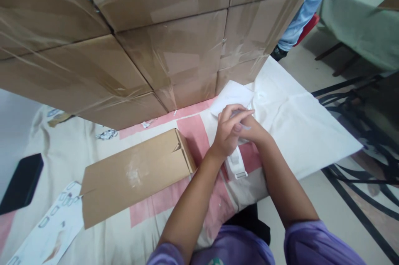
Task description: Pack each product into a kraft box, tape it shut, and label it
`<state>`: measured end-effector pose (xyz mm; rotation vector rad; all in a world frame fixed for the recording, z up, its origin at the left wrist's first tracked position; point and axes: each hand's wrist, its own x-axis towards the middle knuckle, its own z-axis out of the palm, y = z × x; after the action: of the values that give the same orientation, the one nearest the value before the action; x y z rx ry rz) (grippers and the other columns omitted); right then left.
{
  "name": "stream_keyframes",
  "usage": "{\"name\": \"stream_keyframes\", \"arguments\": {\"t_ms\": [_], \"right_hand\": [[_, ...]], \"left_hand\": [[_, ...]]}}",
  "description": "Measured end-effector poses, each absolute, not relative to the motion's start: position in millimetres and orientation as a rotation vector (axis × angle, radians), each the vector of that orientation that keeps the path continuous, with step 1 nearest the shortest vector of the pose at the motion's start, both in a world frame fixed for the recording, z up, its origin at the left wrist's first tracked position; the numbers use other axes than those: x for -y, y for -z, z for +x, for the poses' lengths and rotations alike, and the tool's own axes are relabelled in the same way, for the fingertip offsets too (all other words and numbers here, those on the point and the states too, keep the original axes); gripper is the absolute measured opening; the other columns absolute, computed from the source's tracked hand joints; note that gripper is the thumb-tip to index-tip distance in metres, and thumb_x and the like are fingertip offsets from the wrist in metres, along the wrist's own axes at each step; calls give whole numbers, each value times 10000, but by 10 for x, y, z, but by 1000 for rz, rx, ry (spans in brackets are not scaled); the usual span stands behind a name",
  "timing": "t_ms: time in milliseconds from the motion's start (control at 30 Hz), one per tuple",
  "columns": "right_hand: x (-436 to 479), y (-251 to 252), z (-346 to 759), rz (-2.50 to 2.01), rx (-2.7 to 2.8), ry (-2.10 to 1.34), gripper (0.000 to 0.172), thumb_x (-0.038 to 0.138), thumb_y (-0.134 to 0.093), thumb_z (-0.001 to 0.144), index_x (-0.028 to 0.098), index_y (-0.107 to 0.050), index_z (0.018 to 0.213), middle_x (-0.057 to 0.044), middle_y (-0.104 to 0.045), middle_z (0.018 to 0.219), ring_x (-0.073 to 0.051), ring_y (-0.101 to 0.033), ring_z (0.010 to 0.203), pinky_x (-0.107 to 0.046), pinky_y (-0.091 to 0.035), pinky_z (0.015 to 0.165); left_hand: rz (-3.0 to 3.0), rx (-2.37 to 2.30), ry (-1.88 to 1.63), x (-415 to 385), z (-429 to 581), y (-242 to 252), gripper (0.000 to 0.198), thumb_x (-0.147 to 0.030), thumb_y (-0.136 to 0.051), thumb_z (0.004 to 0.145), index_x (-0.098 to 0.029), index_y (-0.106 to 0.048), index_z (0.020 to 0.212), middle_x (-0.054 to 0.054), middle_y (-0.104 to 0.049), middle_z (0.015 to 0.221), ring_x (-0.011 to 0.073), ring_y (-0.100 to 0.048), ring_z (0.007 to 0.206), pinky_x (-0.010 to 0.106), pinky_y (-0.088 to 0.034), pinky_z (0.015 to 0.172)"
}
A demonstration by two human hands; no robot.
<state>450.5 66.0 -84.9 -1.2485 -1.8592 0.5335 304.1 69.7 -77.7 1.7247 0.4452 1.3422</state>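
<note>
My left hand (229, 130) crosses over my right hand (249, 129), just above the bed-like surface by the stacked boxes. Its thumb and fingers close around a thin, translucent strip (245, 127). The fingers of my right hand are mostly hidden behind the left, so its hold does not show. Beneath the hands is a white plastic piece (237, 166) with a slotted end. A white folded sheet or packet (232, 95) lies just beyond them. To the left rests a closed long brown cardboard box (135, 173).
Taped cardboard boxes (190, 48) form a tall wall ahead. A large white sheet (299, 119) spreads to the right. A black box-shaped object (23, 182) and printed paper (51, 227) lie left. A person's blue-clad leg (299, 17) shows behind the boxes.
</note>
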Motion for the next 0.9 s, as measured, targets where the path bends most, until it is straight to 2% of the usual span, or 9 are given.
{"name": "stream_keyframes", "arguments": {"t_ms": [133, 233, 333, 467, 533, 600, 700, 800, 900], "right_hand": [[-702, 851, 4527, -1214, 1913, -514, 667, 482, -746, 845, 223, -521, 1417, -157, -594, 1328, -362, -607, 1235, -580, -531, 1033], [-738, 892, 4625, -1266, 1834, -354, 1120, 601, -805, 774, 321, -164, 1648, -159, -337, 1633, -411, -413, 1471, -637, -436, 1143], [-743, 906, 4751, -1255, 1763, -271, 1310, 793, -767, 704, 393, 30, 1664, -118, -122, 1753, -426, -315, 1546, -647, -400, 1166], [-728, 868, 4883, -1218, 1564, -278, 1217, 964, -569, 696, 389, -104, 1662, -102, -249, 1738, -422, -289, 1575, -630, -382, 1170], [-720, 844, 4921, -1183, 1432, -376, 1105, 936, -582, 717, 347, -313, 1613, -123, -492, 1591, -398, -481, 1452, -557, -472, 1084], [-710, 819, 4935, -1178, 1324, -571, 890, 818, -691, 738, 281, -569, 1437, -106, -716, 1216, -308, -698, 1070, -426, -559, 863], [-695, 791, 4932, -1270, 1221, -797, 490, 561, -787, 767, 215, -734, 1110, 26, -588, 684, -140, -540, 573, -288, -449, 573], [-698, 810, 4971, -1475, 1234, -726, 378, 358, -731, 774, 207, -738, 1121, 75, -448, 616, -104, -416, 515, -266, -382, 536], [-712, 881, 5080, -1783, 1290, -549, 425, 248, -651, 747, 197, -750, 1157, 46, -503, 659, -130, -461, 564, -302, -437, 595]], "left_hand": [[1481, -455, -1475, -698, 3037, 741, 687, -707, -293, 1025, -272, -773, 1251, 95, -617, 1219, 324, -549, 1349, 500, -367, 1205], [1056, -488, -1520, -676, 3024, 599, 821, -799, -204, 978, -270, -812, 1138, 94, -650, 1241, 318, -600, 1275, 497, -456, 1139], [553, -483, -1365, -622, 3023, 390, 841, -811, -164, 963, -273, -799, 1088, 84, -706, 1275, 338, -605, 1303, 544, -483, 1111], [210, -441, -1163, -517, 3069, 212, 654, -739, -318, 975, -278, -770, 1078, 70, -735, 1297, 359, -597, 1353, 573, -514, 1063], [170, -409, -1115, -477, 3108, 213, 587, -691, -372, 975, -272, -763, 1100, 72, -727, 1327, 362, -587, 1374, 569, -522, 1055], [159, -401, -1112, -462, 3144, 264, 556, -642, -401, 971, -253, -755, 1152, 87, -710, 1360, 355, -584, 1383, 541, -524, 1063], [139, -449, -1163, -490, 3170, 377, 565, -597, -440, 950, -227, -710, 1281, 119, -682, 1393, 340, -578, 1391, 478, -523, 1071], [122, -596, -1306, -556, 3145, 447, 554, -550, -442, 950, -276, -636, 1391, 95, -630, 1457, 293, -535, 1438, 420, -500, 1098], [183, -789, -1470, -612, 3078, 429, 516, -501, -378, 975, -336, -607, 1406, 47, -569, 1527, 224, -461, 1504, 386, -435, 1169]]}}
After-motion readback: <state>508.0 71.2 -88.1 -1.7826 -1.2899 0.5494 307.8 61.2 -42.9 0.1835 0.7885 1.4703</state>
